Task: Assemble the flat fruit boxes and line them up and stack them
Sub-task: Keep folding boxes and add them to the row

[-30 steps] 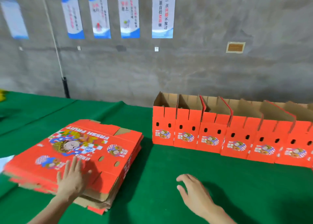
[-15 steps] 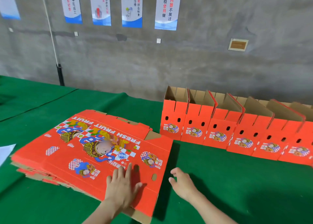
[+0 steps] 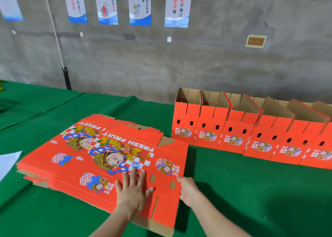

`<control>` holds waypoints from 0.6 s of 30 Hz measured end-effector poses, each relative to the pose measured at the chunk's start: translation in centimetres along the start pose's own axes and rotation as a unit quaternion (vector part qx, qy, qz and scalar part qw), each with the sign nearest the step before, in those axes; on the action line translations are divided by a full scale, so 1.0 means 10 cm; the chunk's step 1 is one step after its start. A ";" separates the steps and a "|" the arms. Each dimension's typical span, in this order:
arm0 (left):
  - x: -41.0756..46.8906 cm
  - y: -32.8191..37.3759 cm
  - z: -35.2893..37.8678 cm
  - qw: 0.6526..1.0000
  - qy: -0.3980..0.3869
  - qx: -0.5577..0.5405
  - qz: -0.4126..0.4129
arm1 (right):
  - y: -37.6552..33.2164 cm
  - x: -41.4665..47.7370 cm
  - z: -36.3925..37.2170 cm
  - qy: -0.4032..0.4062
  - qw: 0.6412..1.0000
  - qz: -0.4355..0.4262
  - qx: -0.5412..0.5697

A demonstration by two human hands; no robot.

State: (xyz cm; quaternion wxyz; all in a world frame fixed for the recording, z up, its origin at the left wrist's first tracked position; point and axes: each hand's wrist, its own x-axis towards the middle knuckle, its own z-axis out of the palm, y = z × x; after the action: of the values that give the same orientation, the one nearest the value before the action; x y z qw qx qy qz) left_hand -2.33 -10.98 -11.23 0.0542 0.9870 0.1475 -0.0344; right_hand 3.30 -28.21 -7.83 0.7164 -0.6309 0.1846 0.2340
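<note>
Far left: a white paper [image 3: 8, 162] lies at the edge of the green table [image 3: 237, 193]. Left of centre: a stack [image 3: 77, 129] of flat red fruit boxes rests on the table, printed side up. The top box [image 3: 115, 157] lies flat on the stack, offset toward the right and toward the camera, so that the print of the box beneath shows beside it. Centre: the left hand [image 3: 133, 192] presses on the near right part of the top box, palm down, fingers straight and spread, gripping nothing. Just to its right, the right hand [image 3: 188, 190] meets the right edge of the top box, one fingertip on the red face. Its other fingers are hidden, so it cannot be told whether they close on the board. Right: a row [image 3: 233, 129] of assembled boxes stands upright along the far side of the table, side walls touching, tops open, brown flaps raised. It runs out of view at the right. Background: a grey wall [image 3: 197, 66] carries posters [image 3: 177, 5] with Chinese text and a small framed plaque [image 3: 256, 41].
</note>
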 end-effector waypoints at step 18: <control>0.26 0.31 -1.20 0.904 0.249 -0.338 -0.085 | -1.21 -0.77 -1.28 0.179 0.915 -0.359 0.051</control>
State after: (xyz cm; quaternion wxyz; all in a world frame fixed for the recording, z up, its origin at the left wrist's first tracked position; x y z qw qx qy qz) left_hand 1.68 -11.75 0.74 0.3430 0.8695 0.2425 0.2599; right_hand 4.29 -42.81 4.64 0.7382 -0.6488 0.0821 -0.1653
